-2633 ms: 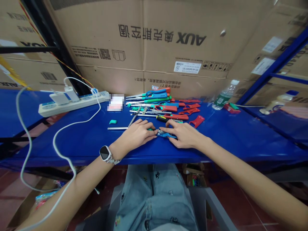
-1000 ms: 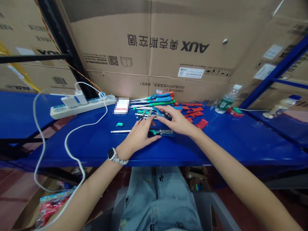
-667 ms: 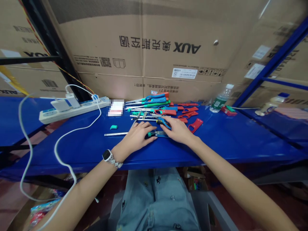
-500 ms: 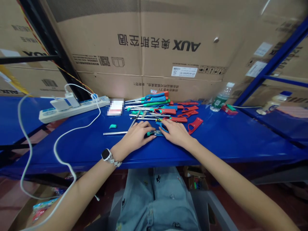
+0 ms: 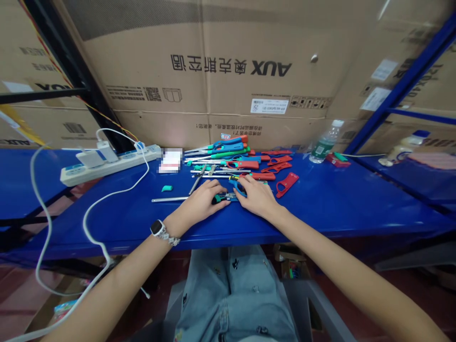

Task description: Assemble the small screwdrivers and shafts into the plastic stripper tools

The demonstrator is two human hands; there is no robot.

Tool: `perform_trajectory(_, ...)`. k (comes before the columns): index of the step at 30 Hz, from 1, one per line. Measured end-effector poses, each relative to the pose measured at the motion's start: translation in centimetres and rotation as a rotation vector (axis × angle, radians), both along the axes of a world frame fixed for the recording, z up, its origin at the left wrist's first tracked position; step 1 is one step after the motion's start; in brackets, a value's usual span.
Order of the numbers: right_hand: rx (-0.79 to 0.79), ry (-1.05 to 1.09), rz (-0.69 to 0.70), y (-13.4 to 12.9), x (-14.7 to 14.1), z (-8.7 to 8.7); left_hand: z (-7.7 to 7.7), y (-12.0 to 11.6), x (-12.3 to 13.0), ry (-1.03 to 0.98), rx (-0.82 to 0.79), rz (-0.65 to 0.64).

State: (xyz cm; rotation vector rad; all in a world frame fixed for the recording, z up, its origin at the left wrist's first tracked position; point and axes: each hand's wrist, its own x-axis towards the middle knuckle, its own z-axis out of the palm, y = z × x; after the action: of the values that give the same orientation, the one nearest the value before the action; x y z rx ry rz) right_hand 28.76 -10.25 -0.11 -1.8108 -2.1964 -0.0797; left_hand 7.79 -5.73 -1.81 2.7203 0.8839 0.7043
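Close to the blue table's front edge lies a long-necked gas lighter [image 5: 167, 200], its metal tube pointing left and its blue handle partly covered by my fingers. My left hand [image 5: 203, 202] is closed around it where the tube meets the handle, near a dark and green piece. From the right, my right hand [image 5: 258, 197] grips the blue handle section [image 5: 238, 187]. Small metal inner parts show between both hands. Just behind them several lighters with red, blue and green handles [image 5: 245, 165] lie in a heap. A loose red handle shell [image 5: 287, 184] rests right of my right hand.
A small green cap [image 5: 167, 188] lies left of my hands. A white power strip [image 5: 107, 164] with chargers and a cable stands at left. At right are a water bottle [image 5: 322, 145] and a red box [image 5: 337, 160]. Large cardboard [image 5: 228, 28] walls the back.
The camera view has shifted slightly. Both hands keep hold of the lighter in nearly the same place, with only small finger movement.
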Motion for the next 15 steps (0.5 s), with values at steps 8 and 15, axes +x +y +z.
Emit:
perform_trajectory(8, -0.010, 0.064, 0.027, 0.05, -0.25, 0.06, -0.39, 0.12, -0.41, -0.062, -0.048, -0.028)
perform_trajectory(15, -0.001, 0.076, 0.025, 0.09, -0.41, 0.03, -0.48, 0.26, -0.21, -0.051, 0.009, -0.009)
